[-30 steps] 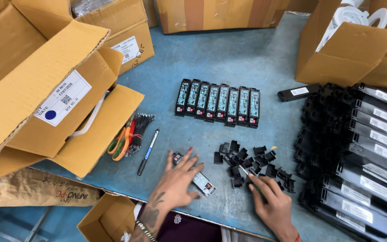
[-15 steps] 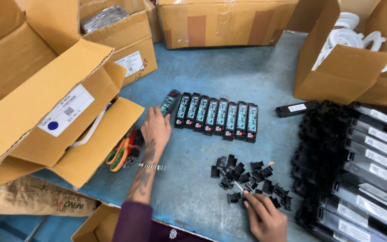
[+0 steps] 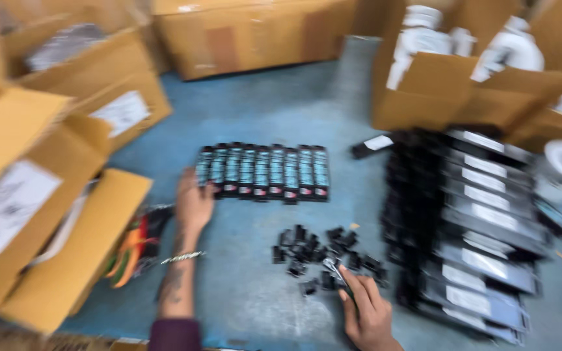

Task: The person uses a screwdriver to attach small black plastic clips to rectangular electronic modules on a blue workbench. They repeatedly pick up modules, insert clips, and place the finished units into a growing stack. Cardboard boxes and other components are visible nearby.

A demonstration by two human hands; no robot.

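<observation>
- The row of black cartridges lies mid-table; my left hand, fingers spread, touches its left end.
- My right hand pinches a small metal piece beside the black clips.
- Cardboard boxes stand around.

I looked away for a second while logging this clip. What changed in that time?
The left hand carried a black cartridge from near the table's front edge up to the left end of the cartridge row, which grew by one. The right hand stayed at the pile of small black clips.
</observation>
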